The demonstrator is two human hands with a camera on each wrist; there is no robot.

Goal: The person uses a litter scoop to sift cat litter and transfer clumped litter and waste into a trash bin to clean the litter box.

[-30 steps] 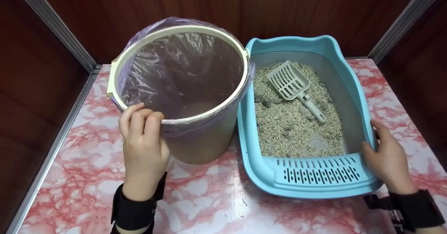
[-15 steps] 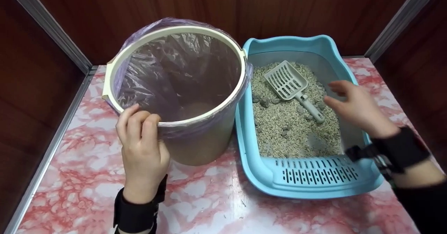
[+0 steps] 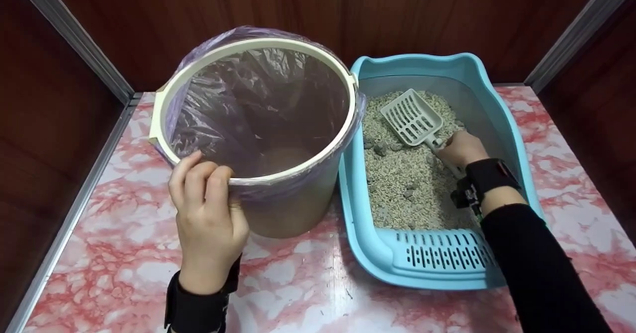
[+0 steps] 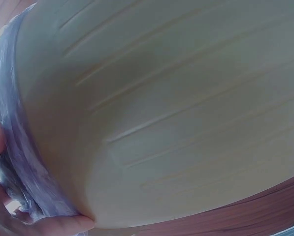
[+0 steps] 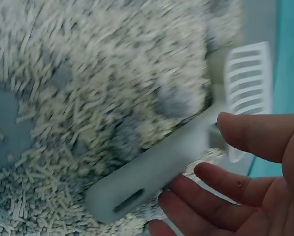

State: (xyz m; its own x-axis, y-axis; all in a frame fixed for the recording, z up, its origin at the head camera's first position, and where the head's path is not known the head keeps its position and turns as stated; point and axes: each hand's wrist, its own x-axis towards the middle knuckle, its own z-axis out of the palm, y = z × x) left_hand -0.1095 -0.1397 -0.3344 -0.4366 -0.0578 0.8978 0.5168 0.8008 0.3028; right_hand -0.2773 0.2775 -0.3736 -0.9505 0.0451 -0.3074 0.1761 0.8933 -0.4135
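Note:
My left hand (image 3: 211, 213) holds the near rim of a tall bin (image 3: 293, 208) lined with a purple plastic bag (image 3: 223, 119). Its fingers curl over the rim, and in the left wrist view a thumb (image 4: 68, 223) lies against the bin's outer wall. Over the blue litter box (image 3: 367, 253), my right hand (image 3: 463, 149) is at the handle of a grey slotted litter scoop (image 3: 411, 117). In the right wrist view its thumb is near the scoop's neck and the loosely bent fingers (image 5: 206, 201) meet the handle's edge. The scoop lies on the litter (image 3: 397, 204).
Several grey clumps (image 3: 380, 148) lie in the litter. The bin stands close against the litter box's left side. Both are on a red and white marbled surface (image 3: 114, 253), with dark wood panels (image 3: 318, 5) behind and at the sides.
My right hand has left the litter box's right rim and moved inward and down to the scoop's handle. My left hand stays on the bin's rim.

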